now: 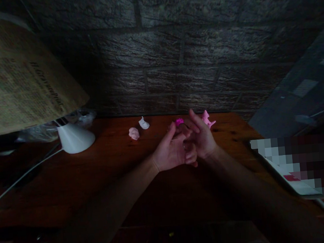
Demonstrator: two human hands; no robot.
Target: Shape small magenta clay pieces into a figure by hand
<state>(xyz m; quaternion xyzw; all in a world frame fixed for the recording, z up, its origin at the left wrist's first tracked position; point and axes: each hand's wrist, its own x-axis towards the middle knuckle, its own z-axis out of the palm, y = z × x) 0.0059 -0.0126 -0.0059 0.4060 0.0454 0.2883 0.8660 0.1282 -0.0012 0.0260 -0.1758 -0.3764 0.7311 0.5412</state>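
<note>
Over the wooden table, my left hand (pixel 173 150) is turned palm up, its fingers curled and its thumb raised. A ring shows on one finger. My right hand (pixel 204 138) meets it from the right, fingers bent against the left fingers. Whatever lies between the fingertips is too dark and small to make out. Just behind the hands is a bright magenta lump (pixel 179 121), partly covered by them. A pink pointed clay-like figure (pixel 208 119) stands beyond my right hand. To the left lie a pale pink lump (pixel 134 133) and a white lump (pixel 143 123).
A lamp with a printed paper-like shade (pixel 19 81) and white base (pixel 74 138) stands at the left, its cord crossing the table (pixel 112 167). A white-edged device (pixel 300 185) with a cable lies at the right. A dark brick wall (pixel 158 50) rises behind.
</note>
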